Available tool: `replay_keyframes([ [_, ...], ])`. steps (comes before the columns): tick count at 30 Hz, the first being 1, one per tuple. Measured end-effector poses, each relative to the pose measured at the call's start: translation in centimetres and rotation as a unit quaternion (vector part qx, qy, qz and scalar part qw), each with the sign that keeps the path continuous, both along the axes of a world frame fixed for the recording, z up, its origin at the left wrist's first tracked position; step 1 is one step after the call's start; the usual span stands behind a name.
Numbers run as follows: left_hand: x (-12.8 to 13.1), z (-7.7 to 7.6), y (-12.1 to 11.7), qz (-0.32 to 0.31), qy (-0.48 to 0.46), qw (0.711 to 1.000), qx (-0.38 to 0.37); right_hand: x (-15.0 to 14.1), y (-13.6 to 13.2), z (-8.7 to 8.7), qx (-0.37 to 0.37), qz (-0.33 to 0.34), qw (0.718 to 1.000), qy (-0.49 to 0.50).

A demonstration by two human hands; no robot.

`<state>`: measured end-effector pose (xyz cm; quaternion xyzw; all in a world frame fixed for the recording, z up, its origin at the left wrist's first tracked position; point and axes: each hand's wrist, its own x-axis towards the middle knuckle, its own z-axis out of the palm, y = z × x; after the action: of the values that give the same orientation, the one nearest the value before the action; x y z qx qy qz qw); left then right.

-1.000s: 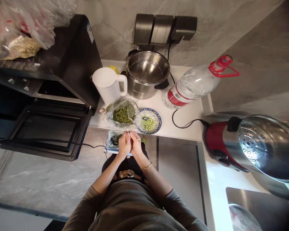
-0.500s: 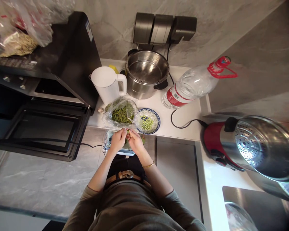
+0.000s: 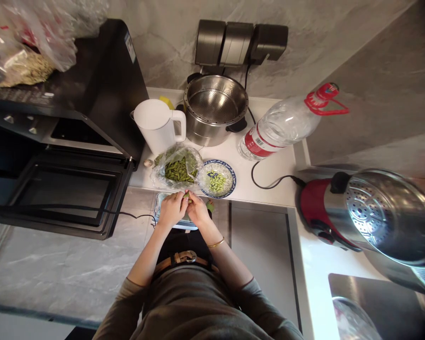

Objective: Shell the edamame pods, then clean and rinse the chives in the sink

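Observation:
My left hand (image 3: 171,208) and my right hand (image 3: 198,209) meet just below the counter's edge, both pinched on one green edamame pod (image 3: 187,195). Under them a small rectangular dish (image 3: 157,208) is mostly hidden by my hands. Just beyond, a clear plastic bag of edamame pods (image 3: 179,167) lies open on the white counter. To its right stands a blue-patterned plate (image 3: 229,172) with several shelled green beans (image 3: 215,182) on it.
A white kettle (image 3: 157,123) and a steel pot (image 3: 215,108) stand behind the bag. A large water bottle (image 3: 281,125) lies to the right. A black oven with its door open (image 3: 62,189) is on the left. A red and steel cooker (image 3: 371,212) sits at right.
My hands have moved up a little from the dish toward the bag and plate. A green pod now shows between my fingertips.

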<state>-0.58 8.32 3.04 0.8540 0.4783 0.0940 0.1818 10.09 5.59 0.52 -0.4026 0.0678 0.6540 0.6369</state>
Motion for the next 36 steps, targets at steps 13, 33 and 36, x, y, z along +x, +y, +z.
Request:
replay_keyframes([
  [13,0.0,-0.3,-1.0,-0.001,-0.070,0.997,-0.022,0.2,0.9,0.4,-0.027,-0.008,0.998,0.049],
  [33,-0.2,-1.1,0.1,0.147,-0.253,0.944,-0.149,0.8,-0.1,0.7,0.034,0.077,0.996,-0.028],
  [36,0.1,-1.0,-0.3,0.139,-0.263,0.941,-0.163,0.8,0.0,0.7,0.029,0.070,0.997,-0.026],
])
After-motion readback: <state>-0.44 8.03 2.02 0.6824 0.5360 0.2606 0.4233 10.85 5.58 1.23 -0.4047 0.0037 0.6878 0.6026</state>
